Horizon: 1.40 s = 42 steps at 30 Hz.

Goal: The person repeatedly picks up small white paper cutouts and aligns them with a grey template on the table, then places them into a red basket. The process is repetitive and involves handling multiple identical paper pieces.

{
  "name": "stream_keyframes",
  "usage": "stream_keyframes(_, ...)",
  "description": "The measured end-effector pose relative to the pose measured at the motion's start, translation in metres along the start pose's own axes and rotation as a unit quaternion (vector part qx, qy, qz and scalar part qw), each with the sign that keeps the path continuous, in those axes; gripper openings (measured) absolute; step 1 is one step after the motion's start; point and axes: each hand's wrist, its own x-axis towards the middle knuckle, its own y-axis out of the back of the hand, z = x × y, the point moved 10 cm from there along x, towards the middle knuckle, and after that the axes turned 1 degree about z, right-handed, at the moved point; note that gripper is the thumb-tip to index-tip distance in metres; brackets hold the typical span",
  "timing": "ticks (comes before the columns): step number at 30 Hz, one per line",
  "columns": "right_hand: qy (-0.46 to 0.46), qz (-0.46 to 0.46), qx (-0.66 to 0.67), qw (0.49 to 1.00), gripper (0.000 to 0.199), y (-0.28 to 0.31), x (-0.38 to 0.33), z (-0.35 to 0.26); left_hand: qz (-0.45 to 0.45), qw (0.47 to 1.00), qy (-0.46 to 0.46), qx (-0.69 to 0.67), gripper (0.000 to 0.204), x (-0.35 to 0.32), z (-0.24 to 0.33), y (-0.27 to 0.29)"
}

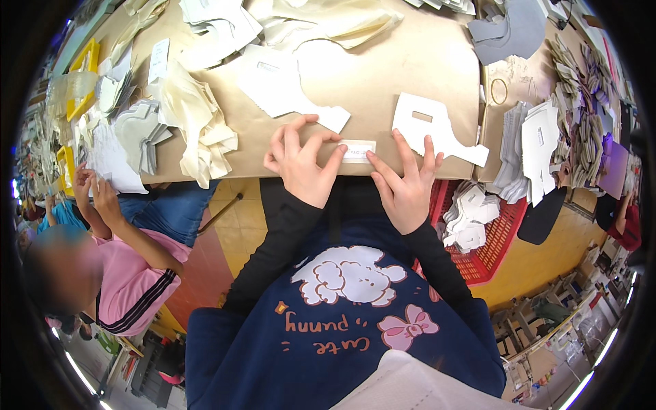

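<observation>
Item: small white label strip (358,150), rectangular, paper-like, lying flat near the front edge of a worktable (424,61) covered in plain brown kraft paper. Faint markings on the strip are too small to make out.

Left hand (301,160): fingers spread and bent, fingertips pressing on the table at the strip's left end; index tip touches the strip. Nothing is gripped.

Right hand (408,184): open, fingers fanned, index tip touching the strip's right end, the other fingers resting on the table edge. It grips nothing. Both forearms are in black sleeves; the wrists are partly hidden against the dark navy printed top.

Behind the strip, to its right: a flat white cut piece (437,130), stiff-looking, with a rectangular slot and a curved, stepped outline. Behind the strip, to its left: a larger white cut piece (283,85) of similar outline.

Left of the strip: a crumpled heap of cream fabric (198,123), soft and folded, hanging over the table edge; beyond it grey and white stacked pieces (137,130), edges only.

Right of the strip, below table level: a red plastic mesh basket (495,249) holding white cut pieces, its near side cut off by the right sleeve.

Far left of the strip: another person in a pink top (133,273), hands at a white sheet; what they handle is unclear.
</observation>
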Motion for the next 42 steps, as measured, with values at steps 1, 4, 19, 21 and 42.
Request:
stream_keyframes(1,0.005,0.006,-0.007,1.000,0.035,0.001,0.000,0.000,-0.001,1.000,0.017,-0.018,0.015,0.001,-0.003,-0.001)
stream_keyframes(4,0.006,0.010,-0.021,1.000,0.036,0.001,0.001,0.003,-0.001,0.997,0.055,-0.056,0.022,0.002,-0.010,-0.003)
stream_keyframes(19,-0.074,0.137,0.012,0.988,0.045,0.051,0.014,0.061,0.007,0.995,-0.029,-0.095,0.016,-0.009,-0.007,0.006)
stream_keyframes(21,-0.111,0.133,-0.015,0.985,0.048,0.054,0.021,0.079,-0.008,0.993,-0.114,-0.012,0.023,-0.023,0.007,0.005)
stream_keyframes(42,-0.142,0.002,0.433,0.890,0.024,0.063,0.034,0.065,0.041,0.977,-0.091,-0.189,0.063,-0.062,-0.001,0.004)
